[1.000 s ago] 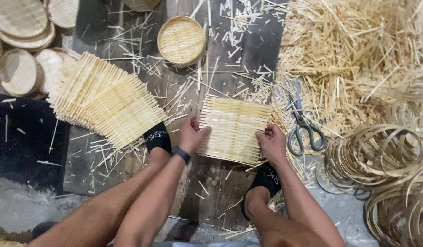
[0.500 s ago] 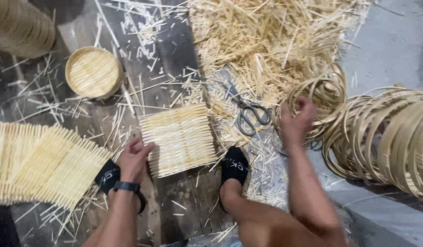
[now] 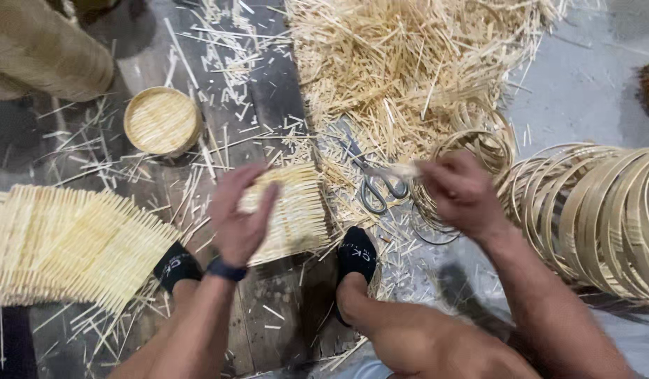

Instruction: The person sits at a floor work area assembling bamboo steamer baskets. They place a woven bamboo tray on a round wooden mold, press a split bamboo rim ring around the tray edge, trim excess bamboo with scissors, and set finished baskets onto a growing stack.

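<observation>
Bamboo slat mat (image 3: 296, 210) under spread left hand (image 3: 240, 217), right hand (image 3: 461, 193) fingers pinching thin ring (image 3: 437, 235)

A pale square mat of woven bamboo slats (image 3: 296, 214) lies flat on the dark wooden floor, its slat ends sticking out along the edges. A thin pale bamboo ring (image 3: 451, 179) is lifted just right of it, partly blurred.

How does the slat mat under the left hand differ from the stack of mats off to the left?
The slat mat is a single small sheet, partly covered by the left hand. The stack of mats is many sheets fanned out, much wider overall, and untouched. Both are pale woven slats lying on the dark floor.
</observation>
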Demonstrator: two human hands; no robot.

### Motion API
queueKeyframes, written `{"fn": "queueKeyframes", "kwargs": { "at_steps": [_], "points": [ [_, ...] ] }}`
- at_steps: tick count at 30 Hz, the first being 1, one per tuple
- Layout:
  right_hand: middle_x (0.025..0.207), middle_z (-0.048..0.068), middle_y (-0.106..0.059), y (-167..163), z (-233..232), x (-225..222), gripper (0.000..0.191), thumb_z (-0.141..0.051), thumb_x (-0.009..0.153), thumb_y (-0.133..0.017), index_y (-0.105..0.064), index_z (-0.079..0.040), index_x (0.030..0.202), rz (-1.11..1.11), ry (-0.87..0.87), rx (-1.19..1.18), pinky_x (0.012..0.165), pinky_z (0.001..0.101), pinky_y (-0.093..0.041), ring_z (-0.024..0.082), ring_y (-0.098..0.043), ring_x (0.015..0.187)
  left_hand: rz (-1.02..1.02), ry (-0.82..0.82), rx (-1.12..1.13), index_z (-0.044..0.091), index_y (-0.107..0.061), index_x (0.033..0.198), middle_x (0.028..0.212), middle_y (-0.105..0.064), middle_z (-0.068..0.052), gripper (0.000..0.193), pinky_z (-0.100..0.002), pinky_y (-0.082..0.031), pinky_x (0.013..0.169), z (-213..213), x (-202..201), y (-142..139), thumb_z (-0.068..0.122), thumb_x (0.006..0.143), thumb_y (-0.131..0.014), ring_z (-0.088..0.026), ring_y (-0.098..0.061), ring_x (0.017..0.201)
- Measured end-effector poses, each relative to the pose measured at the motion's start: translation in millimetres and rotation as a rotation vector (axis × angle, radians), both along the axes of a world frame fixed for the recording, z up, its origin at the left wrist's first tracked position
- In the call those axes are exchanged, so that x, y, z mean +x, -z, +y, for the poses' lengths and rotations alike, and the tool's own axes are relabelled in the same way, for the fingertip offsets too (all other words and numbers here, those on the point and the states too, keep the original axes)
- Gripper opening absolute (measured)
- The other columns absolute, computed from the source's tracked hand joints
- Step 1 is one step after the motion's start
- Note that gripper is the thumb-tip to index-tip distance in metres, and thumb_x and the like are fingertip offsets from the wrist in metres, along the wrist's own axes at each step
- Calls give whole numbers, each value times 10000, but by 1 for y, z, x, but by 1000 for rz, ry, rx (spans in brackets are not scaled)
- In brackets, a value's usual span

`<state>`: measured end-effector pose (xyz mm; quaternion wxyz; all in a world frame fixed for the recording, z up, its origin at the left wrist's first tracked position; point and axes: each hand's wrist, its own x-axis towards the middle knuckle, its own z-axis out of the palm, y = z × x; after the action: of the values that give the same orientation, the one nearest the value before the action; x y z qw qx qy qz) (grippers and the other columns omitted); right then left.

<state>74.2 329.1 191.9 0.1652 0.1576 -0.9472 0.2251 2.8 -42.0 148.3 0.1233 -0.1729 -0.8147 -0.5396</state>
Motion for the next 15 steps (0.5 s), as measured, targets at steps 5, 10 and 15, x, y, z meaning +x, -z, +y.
{"fn": "queueKeyframes", "kwargs": {
  "at_steps": [5,10,15],
  "points": [
    [898,75,-611,-86,-106,-28,298,-111,895,-767,-741,-80,1190,-96,-419,-136,654,349,-509,217,-603,781,-899,347,395,157,-752,960,823,-739,-22,682,-249,-505,550,62,-25,-70,755,864,-441,-101,-635,710],
    [872,45,-618,-101,-159,-53,164,-57,810,-772,-709,-77,960,189,-432,84,653,361,-520,235,-605,813,-1322,333,709,207,-377,618,526,-325,86,699,-265,-200,392,48,-12,-89,848,893,-402,-78,-292,417],
    [772,69,-613,-80,-191,-67,134,-165,826,-801,-742,-70,900,-7,-354,53,606,336,-521,221,-622,756,-1316,212,826,207,-404,611,501,-309,96,644,-258,-187,376,19,-2,-60,768,926,-418,-75,-264,400]
  ]
}}
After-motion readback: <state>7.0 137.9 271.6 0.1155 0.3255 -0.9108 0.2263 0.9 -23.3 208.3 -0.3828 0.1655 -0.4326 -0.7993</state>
